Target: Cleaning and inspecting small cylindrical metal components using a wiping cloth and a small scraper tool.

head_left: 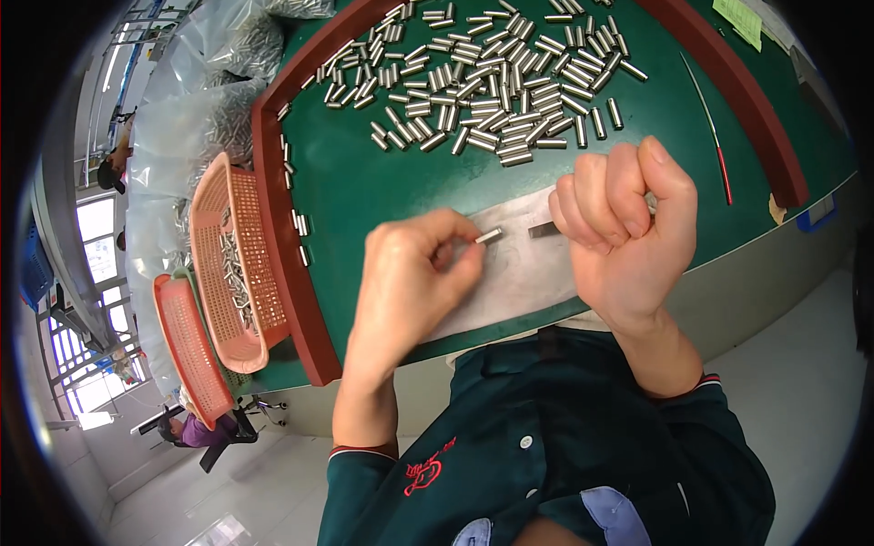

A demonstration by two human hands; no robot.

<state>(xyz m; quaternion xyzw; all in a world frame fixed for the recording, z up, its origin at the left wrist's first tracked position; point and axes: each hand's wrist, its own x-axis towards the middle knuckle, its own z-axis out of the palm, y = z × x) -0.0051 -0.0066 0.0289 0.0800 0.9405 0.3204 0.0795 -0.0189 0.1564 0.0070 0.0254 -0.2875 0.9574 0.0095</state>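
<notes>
My left hand is closed in a pinch over the cloth, with a small shiny metal pin between thumb and fingertips. To its right, my right hand is curled into a fist around a flat dark metal strip, perhaps a file or blade. Only the strip's end shows, pointing toward the pin; the fist hides the rest. Pin and strip are apart. Beneath both hands lies a pale cloth on the green tabletop. Beyond them spreads a heap of loose metal pins.
Dark red wooden rails border the work area. Left of them stand a pink basket holding metal pieces, another pink basket and clear bags. A thin red-handled tool lies at right. A person in purple sits far left.
</notes>
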